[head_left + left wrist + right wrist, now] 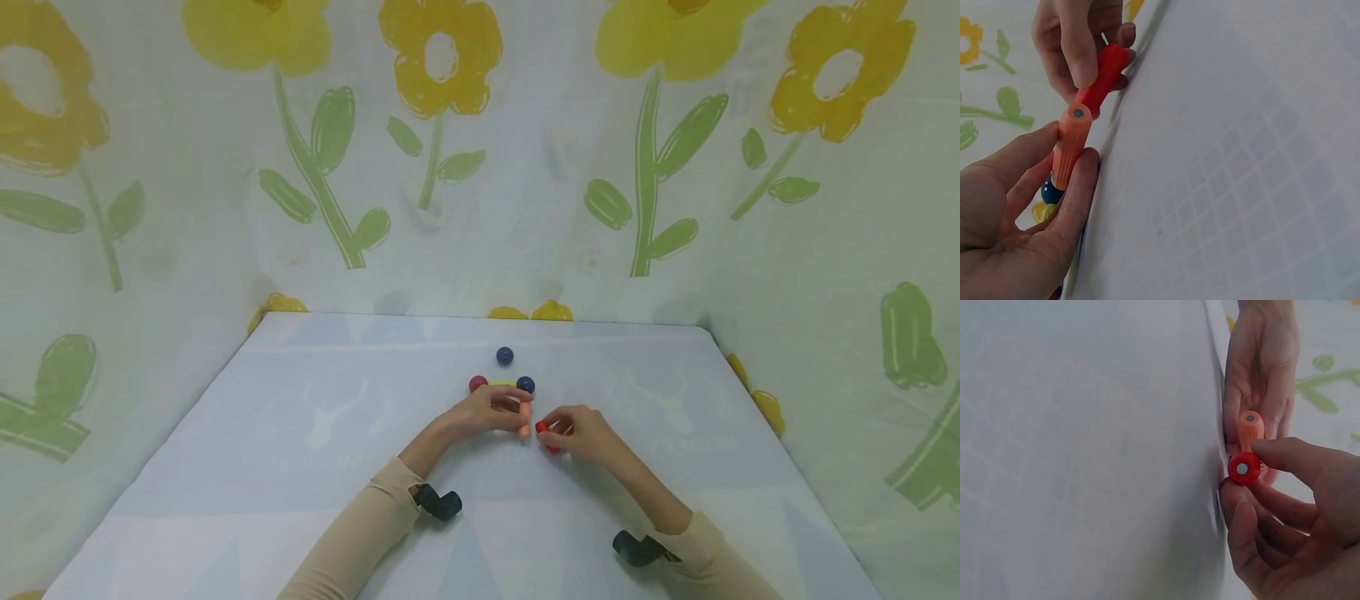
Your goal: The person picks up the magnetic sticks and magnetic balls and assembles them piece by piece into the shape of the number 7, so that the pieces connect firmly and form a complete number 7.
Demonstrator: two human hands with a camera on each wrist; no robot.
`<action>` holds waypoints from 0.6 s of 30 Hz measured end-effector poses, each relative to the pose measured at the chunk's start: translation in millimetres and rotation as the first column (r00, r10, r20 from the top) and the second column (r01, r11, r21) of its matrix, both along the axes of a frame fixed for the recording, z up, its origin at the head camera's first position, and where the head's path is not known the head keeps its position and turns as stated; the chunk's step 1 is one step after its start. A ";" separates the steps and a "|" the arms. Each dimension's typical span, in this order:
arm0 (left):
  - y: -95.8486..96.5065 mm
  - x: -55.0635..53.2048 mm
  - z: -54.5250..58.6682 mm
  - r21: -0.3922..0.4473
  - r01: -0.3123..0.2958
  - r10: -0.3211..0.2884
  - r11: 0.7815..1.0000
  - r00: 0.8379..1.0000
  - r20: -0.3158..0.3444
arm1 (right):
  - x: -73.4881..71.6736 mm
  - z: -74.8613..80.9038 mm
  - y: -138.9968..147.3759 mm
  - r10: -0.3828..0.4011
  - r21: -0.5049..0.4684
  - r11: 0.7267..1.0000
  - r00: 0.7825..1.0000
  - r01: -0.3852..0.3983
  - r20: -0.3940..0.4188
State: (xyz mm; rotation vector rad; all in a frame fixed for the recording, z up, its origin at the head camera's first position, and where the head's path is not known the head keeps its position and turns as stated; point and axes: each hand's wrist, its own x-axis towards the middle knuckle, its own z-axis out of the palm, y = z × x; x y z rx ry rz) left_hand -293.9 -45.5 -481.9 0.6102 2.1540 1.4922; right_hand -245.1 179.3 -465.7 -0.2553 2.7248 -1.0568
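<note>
My left hand (pixel 483 410) pinches an orange magnetic rod (pixel 525 422) between thumb and fingers. The rod is ribbed, with a grey metal dot at its end. To its right, my right hand (pixel 588 435) grips a red magnetic rod (pixel 1109 70), whose round end also shows a metal dot in the right wrist view. The two rods overlap in both wrist views. Just beyond the left fingers lies a yellow-green rod (pixel 501 383) with a red ball (pixel 477 383) at its left end and a dark blue ball (pixel 526 384) at its right.
A second dark blue ball (pixel 505 356) lies farther back on the white table (pixel 360 467). Flower-patterned cloth (pixel 525 208) stands behind the table's far edge and along both sides. Black wrist cameras sit at both beige cuffs.
</note>
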 end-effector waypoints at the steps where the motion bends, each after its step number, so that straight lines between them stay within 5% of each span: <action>1: 0.0 0.0 0.0 -0.002 -0.001 0.001 1.000 1.000 -0.002 | 0.9 -0.3 -0.4 0.005 -0.004 1.000 1.000 -0.005 -0.001; 18: 0.5 0.8 0.4 -0.004 -0.009 0.009 1.000 1.000 -0.010 | 15.8 -7.2 -8.0 0.060 -0.068 0.996 0.998 -0.058 0.032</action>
